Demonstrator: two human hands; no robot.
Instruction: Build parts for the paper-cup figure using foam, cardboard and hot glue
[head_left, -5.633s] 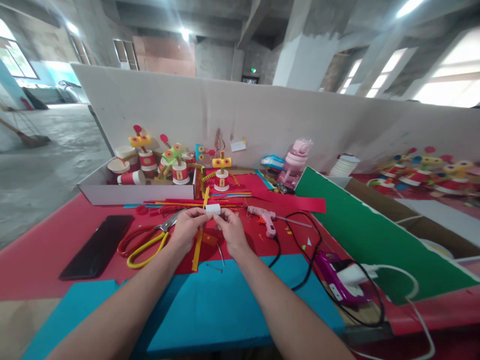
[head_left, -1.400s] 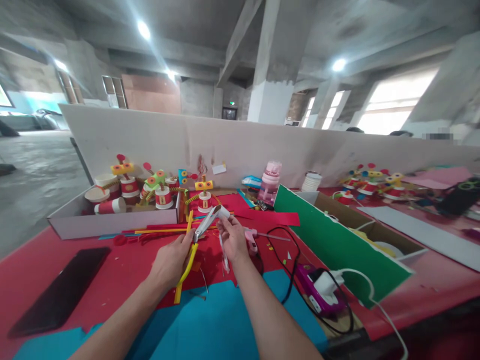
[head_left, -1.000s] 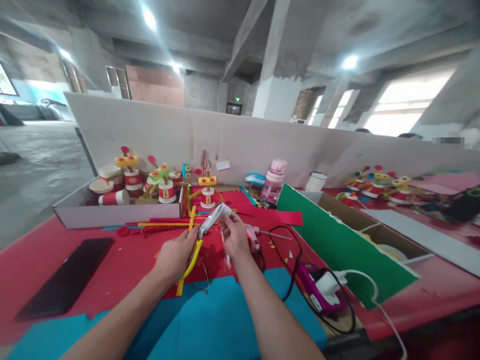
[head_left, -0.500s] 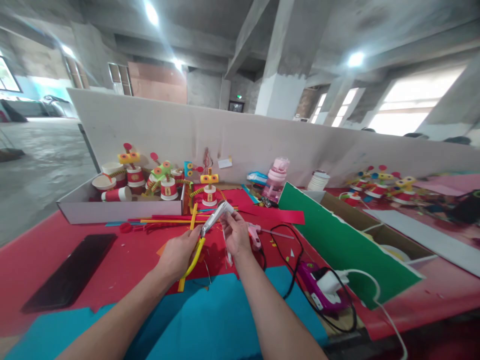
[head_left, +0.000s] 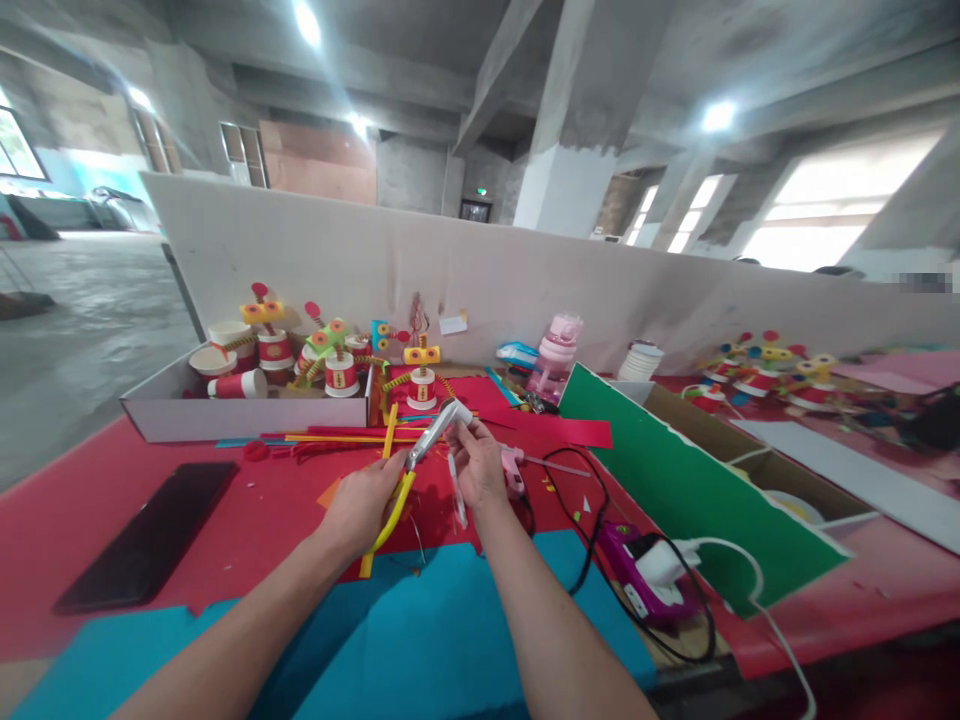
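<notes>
My left hand (head_left: 365, 505) is closed around the yellow handles of a pair of scissors (head_left: 424, 450), whose metal blades point up and to the right. Pinched in the fingers of my right hand (head_left: 478, 465) is a small white piece (head_left: 464, 413), perhaps paper, right at the blade tips. A slim pale pen-like item (head_left: 458, 498) shows just below my right fingers; whether they touch it I cannot tell. Close to the left hand lies a yellow strip (head_left: 391, 430). Beside my right hand rests a pink glue gun (head_left: 513, 470), partly hidden.
A white box (head_left: 247, 420) with paper-cup figures stands back left, another cup figure (head_left: 421, 385) beside it. Blue sheets (head_left: 390, 640) cover the front. A phone (head_left: 150, 535) lies left. At right are a purple power strip (head_left: 660, 590), cables and a green-sided box (head_left: 675, 480).
Both hands keep their grips at the blade tips. The white piece looks slightly turned, and the whole view has shifted a little.
</notes>
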